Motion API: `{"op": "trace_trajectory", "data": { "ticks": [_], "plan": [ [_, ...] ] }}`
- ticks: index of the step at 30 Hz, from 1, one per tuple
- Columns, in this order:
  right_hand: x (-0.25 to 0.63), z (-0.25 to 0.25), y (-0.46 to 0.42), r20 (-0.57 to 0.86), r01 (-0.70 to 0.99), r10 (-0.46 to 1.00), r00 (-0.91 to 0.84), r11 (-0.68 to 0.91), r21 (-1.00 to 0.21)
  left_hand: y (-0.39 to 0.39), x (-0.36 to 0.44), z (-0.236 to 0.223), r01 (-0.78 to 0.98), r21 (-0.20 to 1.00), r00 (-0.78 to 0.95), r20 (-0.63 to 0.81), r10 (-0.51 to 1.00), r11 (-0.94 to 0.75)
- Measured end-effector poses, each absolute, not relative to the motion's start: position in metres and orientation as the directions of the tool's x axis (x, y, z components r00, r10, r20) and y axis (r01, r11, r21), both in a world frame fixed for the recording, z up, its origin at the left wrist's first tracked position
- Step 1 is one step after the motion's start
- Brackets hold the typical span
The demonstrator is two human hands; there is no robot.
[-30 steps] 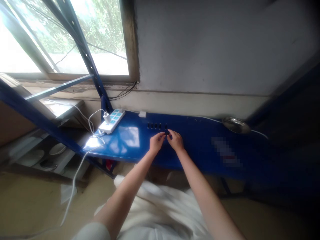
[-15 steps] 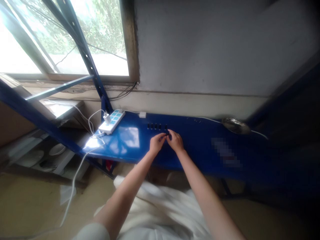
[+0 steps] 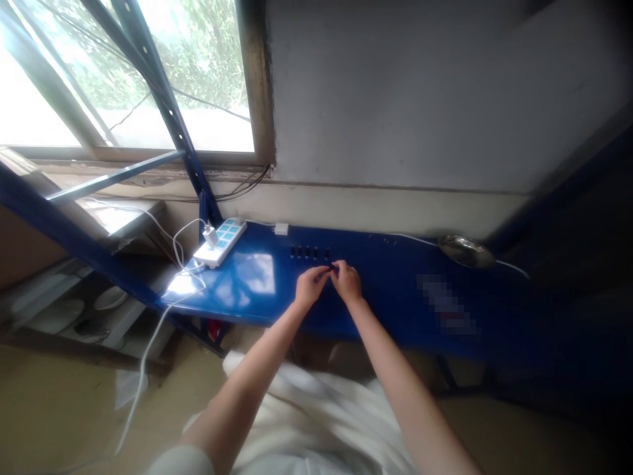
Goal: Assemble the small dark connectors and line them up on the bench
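Note:
My left hand [image 3: 309, 285] and my right hand [image 3: 347, 282] meet above the blue table [image 3: 386, 284], fingertips pinched together. Between them is a small dark piece [image 3: 331, 267], mostly covered by the fingers; its exact kind is too small to make out. Both hands are closed on it. Just beyond the fingertips, several small black pieces [image 3: 307, 253] with light ends stand in a row on the table, one of them [image 3: 327, 253] a little apart on the right.
A white power strip [image 3: 222, 244] with a plugged-in charger [image 3: 210, 235] lies at the left. Behind the row sits a white adapter [image 3: 281, 229]. A shiny metal dish [image 3: 466, 251] and tiny bits [image 3: 386, 241] are toward the right. A white cable [image 3: 144, 359] hangs off the table's left end.
The fingertips of both hands have drawn slightly closer around the small dark piece. My right hand's fingers have shifted a little. The row of black pieces is unchanged.

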State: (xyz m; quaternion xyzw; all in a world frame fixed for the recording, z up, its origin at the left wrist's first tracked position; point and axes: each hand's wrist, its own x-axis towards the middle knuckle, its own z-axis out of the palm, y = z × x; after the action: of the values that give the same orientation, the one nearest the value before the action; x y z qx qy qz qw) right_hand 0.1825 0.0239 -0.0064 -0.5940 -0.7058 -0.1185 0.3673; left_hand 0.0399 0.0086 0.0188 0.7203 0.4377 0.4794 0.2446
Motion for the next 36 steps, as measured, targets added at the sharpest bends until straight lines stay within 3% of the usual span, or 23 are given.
{"op": "trace_trajectory", "data": {
  "ticks": [7, 14, 23, 29, 36],
  "plan": [
    [0.187, -0.005, 0.031, 0.634, 0.902, 0.767, 0.101, 0.198, -0.383, 0.009, 0.041, 0.021, 0.422, 0.801, 0.098, 0.424, 0.900, -0.424],
    [0.192, 0.001, 0.052, 0.337, 0.875, 0.907, 0.254, -0.066, -0.479, 0.011, 0.040, 0.016, 0.447, 0.794, 0.085, 0.421, 0.903, -0.412],
    [0.190, 0.012, 0.075, 0.096, 0.803, 0.922, 0.375, -0.271, -0.531, 0.010, 0.040, 0.018, 0.386, 0.845, 0.057, 0.380, 0.923, -0.371],
    [0.190, 0.009, 0.072, 0.128, 0.769, 0.907, 0.402, -0.259, -0.584, 0.010, 0.038, 0.020, 0.289, 0.908, 0.012, 0.312, 0.950, -0.302],
    [0.189, -0.008, 0.041, 0.251, 0.503, 0.821, 0.512, -0.050, -0.863, 0.014, 0.037, 0.017, 0.143, 0.974, -0.030, 0.180, 0.983, -0.174]
  ]
}}
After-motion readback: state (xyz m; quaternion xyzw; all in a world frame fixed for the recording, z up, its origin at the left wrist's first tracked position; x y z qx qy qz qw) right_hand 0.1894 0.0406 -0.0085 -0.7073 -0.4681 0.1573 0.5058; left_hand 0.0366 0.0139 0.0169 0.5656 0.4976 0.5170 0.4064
